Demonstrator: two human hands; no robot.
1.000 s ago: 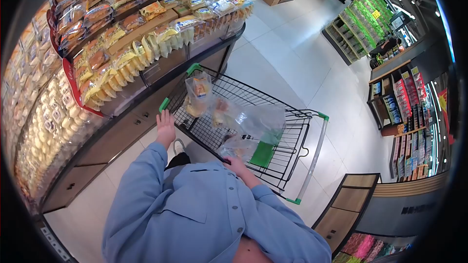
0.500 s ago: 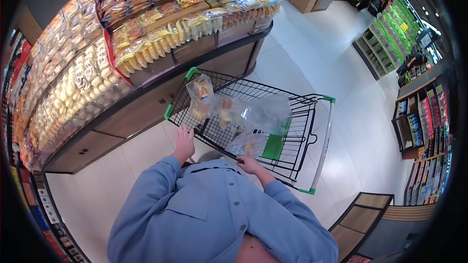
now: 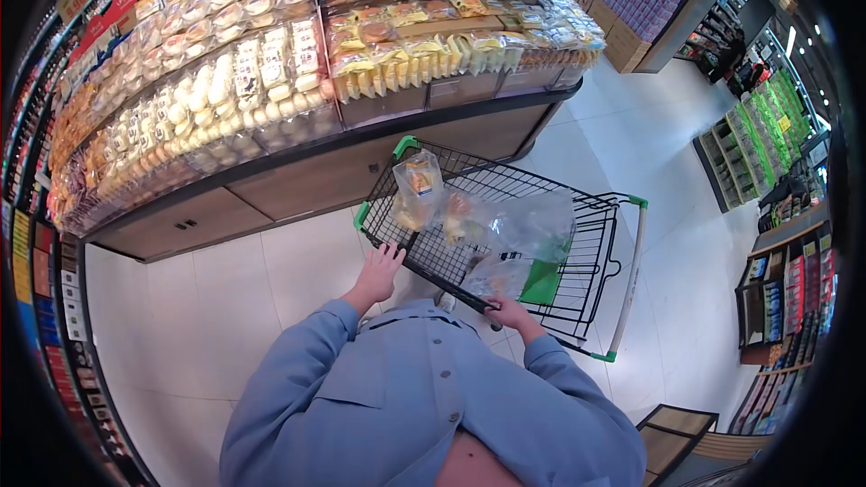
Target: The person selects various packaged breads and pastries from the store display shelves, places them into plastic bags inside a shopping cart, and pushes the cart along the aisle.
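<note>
Head-worn cam, wide, looks fwd & down, hands (image 3: 376,275) nr.

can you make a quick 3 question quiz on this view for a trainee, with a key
1. True or false: the right hand is closed on the side rim of the shopping cart.

2. Multiple choice: what colour are the corner caps of the shopping cart?
a) red
b) green
c) orange

3. Fill in the missing word: the clear plastic bags lie ___ the shopping cart.

Key: 1 true; 2 b; 3 inside
</note>
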